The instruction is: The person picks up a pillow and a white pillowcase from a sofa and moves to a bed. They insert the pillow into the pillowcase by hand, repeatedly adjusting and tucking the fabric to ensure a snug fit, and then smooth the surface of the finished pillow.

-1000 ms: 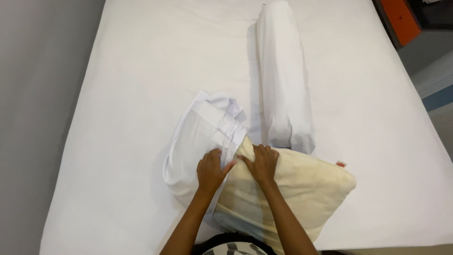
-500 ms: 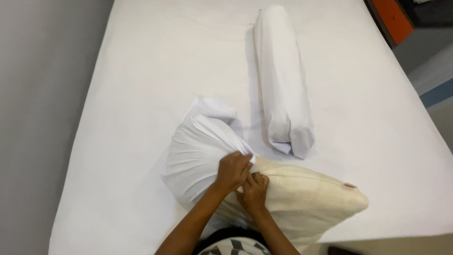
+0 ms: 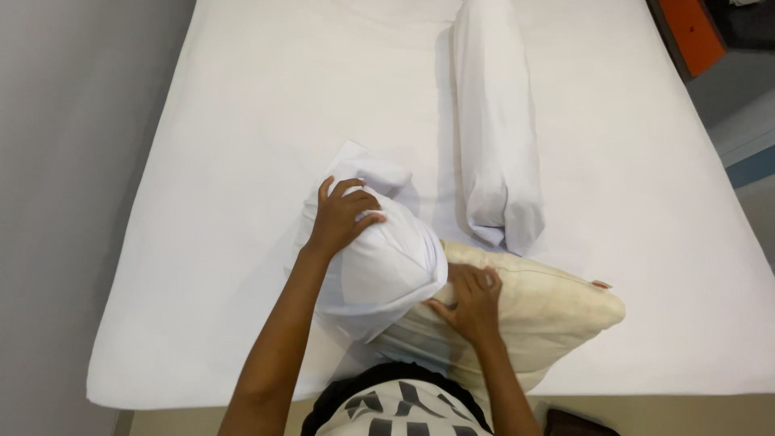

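A single head-worn camera looked steeply down, close over the person's arms, along a white bed (image 3: 258,121).

One cream pillow (image 3: 533,311), one white pillowcase (image 3: 383,258) (bunched), one white bolster (image 3: 494,121), one bed (image 3: 242,121).
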